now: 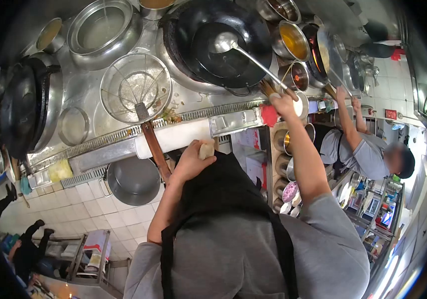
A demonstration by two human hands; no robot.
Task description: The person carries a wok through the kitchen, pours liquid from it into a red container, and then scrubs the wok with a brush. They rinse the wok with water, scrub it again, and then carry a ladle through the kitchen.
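Note:
My right hand (284,103) is closed round the end of a long-handled metal ladle (253,62). The ladle's round bowl rests inside a large black wok (198,30) on the stove, with a little dark, shiny liquid or bare metal below it. Lower down, in front of my black apron (218,184), my left hand (193,163) grips a small beige folded cloth (206,149). Just beyond it lies a white towel (173,138) along the stove edge. A wire strainer (136,87) sits left of the wok, its wooden handle reaching toward my left forearm.
Metal pots (96,30) and a second black wok (19,107) stand at left. Orange liquid fills a bowl (294,41) right of the wok. A red cloth (269,115) lies by my right hand. A grey pot (133,182) is below the edge. A co-worker (363,154) cooks at right.

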